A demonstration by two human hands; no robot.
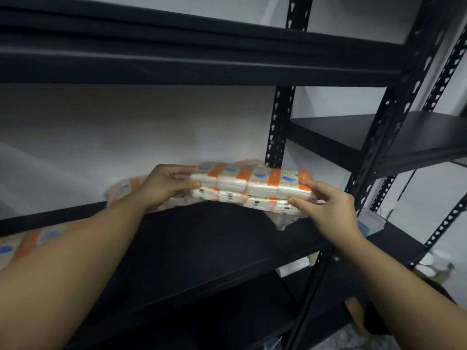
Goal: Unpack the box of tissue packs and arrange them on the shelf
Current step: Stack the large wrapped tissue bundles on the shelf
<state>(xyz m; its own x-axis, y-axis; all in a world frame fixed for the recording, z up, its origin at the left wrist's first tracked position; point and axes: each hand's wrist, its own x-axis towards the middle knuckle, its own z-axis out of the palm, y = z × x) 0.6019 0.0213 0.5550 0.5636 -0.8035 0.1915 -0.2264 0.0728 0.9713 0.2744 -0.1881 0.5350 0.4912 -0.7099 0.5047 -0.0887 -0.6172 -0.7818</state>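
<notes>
A bundle of tissue packs [255, 184], white with orange bands and blue marks, is held just over the black shelf board [214, 243] near its back right. My left hand [166, 184] grips the bundle's left end. My right hand [328, 210] pinches its right end, fingers on the lower row. Another wrapped bundle [123, 188] lies behind my left wrist against the wall. A further bundle [22, 245] lies at the shelf's far left, partly hidden by my left forearm.
A black shelf board [202, 69] hangs close above. Perforated black uprights [278, 127] [374, 157] stand at the right. A second rack [417, 137] adjoins on the right, with white items [429, 263] and a cardboard piece [356, 314] lower down.
</notes>
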